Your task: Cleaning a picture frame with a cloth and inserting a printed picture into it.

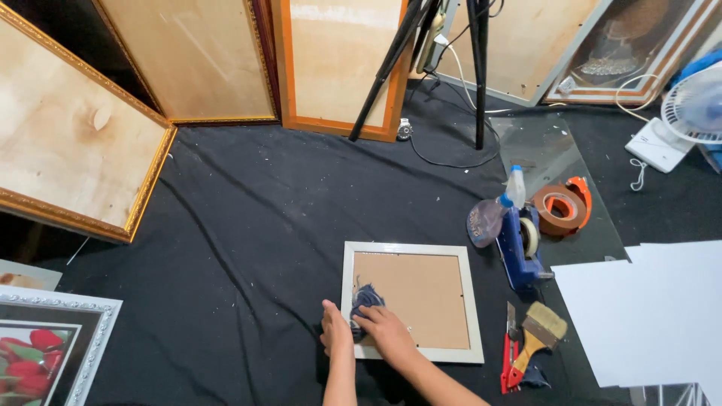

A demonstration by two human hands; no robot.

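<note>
A small white picture frame (474, 316) lies face down on the black cloth, its brown backing board showing. My right hand (385, 328) presses a dark blue rag (364, 299) onto the backing near the frame's left side. My left hand (335, 331) rests on the frame's lower left edge, fingers flat, holding the frame still.
Right of the frame lie a blue tape dispenser (517, 252), a spray bottle (492, 210), a brown tape roll (560, 208), a paintbrush (538, 332), a red cutter (508, 361) and white sheets (647, 316). Large frames lean at the back and left; tripod legs (479, 75) and a fan (696, 109) stand behind.
</note>
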